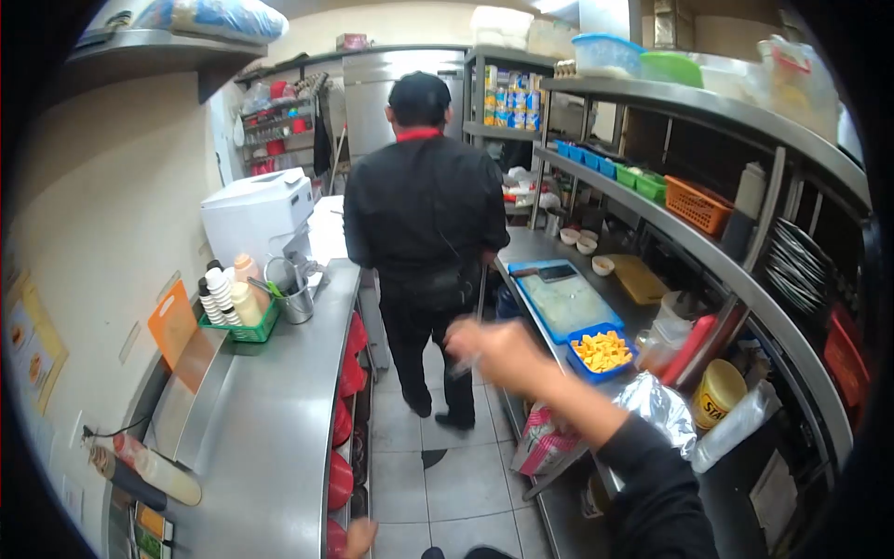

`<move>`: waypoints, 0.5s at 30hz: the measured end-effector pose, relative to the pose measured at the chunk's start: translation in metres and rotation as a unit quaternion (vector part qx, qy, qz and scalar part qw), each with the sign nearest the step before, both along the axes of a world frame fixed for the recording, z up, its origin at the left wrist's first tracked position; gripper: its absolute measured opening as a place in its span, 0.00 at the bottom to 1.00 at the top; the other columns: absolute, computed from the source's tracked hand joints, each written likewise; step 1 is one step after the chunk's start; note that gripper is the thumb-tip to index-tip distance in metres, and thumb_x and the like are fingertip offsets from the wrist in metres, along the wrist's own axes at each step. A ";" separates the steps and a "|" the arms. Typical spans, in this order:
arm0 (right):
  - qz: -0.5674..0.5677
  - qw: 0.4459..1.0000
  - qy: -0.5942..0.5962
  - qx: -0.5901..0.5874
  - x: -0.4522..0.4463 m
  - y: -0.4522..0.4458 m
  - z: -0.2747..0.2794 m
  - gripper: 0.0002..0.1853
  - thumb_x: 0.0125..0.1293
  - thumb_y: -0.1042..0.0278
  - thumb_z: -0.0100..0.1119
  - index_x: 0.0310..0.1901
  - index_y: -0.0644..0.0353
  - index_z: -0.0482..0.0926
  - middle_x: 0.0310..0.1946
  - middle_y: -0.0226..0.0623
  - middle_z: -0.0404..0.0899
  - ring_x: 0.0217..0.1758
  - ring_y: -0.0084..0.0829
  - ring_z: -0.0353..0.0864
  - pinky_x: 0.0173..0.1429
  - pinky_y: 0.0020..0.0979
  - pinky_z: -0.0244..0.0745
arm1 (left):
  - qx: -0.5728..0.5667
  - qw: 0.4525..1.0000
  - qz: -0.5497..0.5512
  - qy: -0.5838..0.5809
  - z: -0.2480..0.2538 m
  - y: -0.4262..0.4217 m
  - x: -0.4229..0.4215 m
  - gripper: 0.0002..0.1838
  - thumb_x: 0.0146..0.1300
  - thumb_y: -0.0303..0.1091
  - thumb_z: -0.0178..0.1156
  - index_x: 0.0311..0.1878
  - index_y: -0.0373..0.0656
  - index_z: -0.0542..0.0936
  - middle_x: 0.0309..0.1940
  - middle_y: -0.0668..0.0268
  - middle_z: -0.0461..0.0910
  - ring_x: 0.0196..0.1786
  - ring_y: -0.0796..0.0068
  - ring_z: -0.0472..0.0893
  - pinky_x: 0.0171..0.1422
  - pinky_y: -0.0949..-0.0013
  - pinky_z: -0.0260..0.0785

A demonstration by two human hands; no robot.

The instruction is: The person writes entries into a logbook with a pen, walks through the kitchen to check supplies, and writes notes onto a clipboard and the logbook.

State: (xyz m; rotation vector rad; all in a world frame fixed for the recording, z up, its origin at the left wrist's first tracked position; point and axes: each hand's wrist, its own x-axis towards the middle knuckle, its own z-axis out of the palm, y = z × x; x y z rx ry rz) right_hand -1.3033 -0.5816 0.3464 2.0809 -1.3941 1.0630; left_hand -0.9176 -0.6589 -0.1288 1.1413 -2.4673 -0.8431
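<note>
My right hand (494,354) is raised over the aisle, blurred by motion, its fingers curled; what they hold, if anything, I cannot make out. Just right of it, a blue container of yellow-orange pieces (602,352) sits on the right counter, in front of a blue cutting board (568,303) with a dark-bladed knife (557,273) on it. Low at the bottom edge, my left hand (360,538) is partly in view beside the red items (339,480) under the left counter; its fingers are not clear.
A person in black (424,200) stands ahead in the aisle, back turned. The steel counter (279,410) runs along the left, with a green basket (256,328) of cups and bottles. Metal shelves (708,107) line the right. Foil (656,410) and a yellow tub (719,391) are near my right forearm.
</note>
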 end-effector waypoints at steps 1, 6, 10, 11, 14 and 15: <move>-0.089 0.995 0.017 -0.044 -0.019 0.001 0.039 0.06 0.67 0.69 0.53 0.37 0.63 0.77 0.33 0.42 0.82 0.25 0.41 0.82 0.27 0.36 0.76 | -0.045 0.998 0.000 0.043 0.017 -0.045 -0.044 0.18 0.61 0.42 0.56 0.22 0.38 0.76 0.20 0.53 0.78 0.24 0.59 0.80 0.27 0.56 0.68; -0.156 0.940 -0.117 -0.280 -0.092 0.020 0.138 0.12 0.71 0.70 0.48 0.50 0.64 0.79 0.34 0.32 0.76 0.29 0.17 0.64 0.32 0.21 0.58 | 0.053 0.989 0.027 0.133 0.107 -0.195 -0.242 0.17 0.55 0.43 0.60 0.25 0.36 0.78 0.21 0.51 0.77 0.25 0.57 0.78 0.32 0.59 0.68; -0.132 0.905 -0.084 -0.396 -0.173 -0.003 0.138 0.16 0.69 0.74 0.45 0.54 0.69 0.75 0.20 0.21 0.65 0.18 0.07 0.53 0.22 0.17 0.45 | 0.065 0.990 -0.052 0.115 0.075 -0.231 -0.324 0.18 0.57 0.45 0.59 0.27 0.38 0.82 0.24 0.50 0.80 0.29 0.56 0.81 0.35 0.58 0.70; -0.110 0.901 -0.071 -0.413 -0.195 -0.014 0.137 0.16 0.69 0.73 0.43 0.54 0.71 0.74 0.17 0.20 0.63 0.17 0.07 0.52 0.22 0.17 0.43 | 0.094 0.995 -0.043 -0.002 0.055 -0.234 -0.329 0.20 0.58 0.49 0.57 0.31 0.39 0.83 0.30 0.49 0.81 0.34 0.49 0.81 0.39 0.54 0.71; -0.020 0.905 -0.107 -0.412 -0.261 -0.072 0.136 0.16 0.68 0.74 0.44 0.54 0.71 0.74 0.15 0.24 0.64 0.15 0.11 0.54 0.21 0.19 0.46 | 0.129 0.949 -0.223 -0.183 -0.045 -0.248 -0.301 0.21 0.60 0.52 0.54 0.39 0.44 0.84 0.38 0.50 0.82 0.43 0.51 0.81 0.48 0.52 0.71; -0.124 0.923 -0.072 -0.358 -0.278 -0.095 0.139 0.15 0.68 0.75 0.45 0.53 0.68 0.76 0.18 0.25 0.67 0.17 0.11 0.58 0.22 0.18 0.50 | 0.187 0.926 -0.213 -0.249 -0.041 -0.252 -0.296 0.21 0.60 0.52 0.54 0.39 0.44 0.84 0.37 0.51 0.82 0.43 0.51 0.81 0.47 0.52 0.72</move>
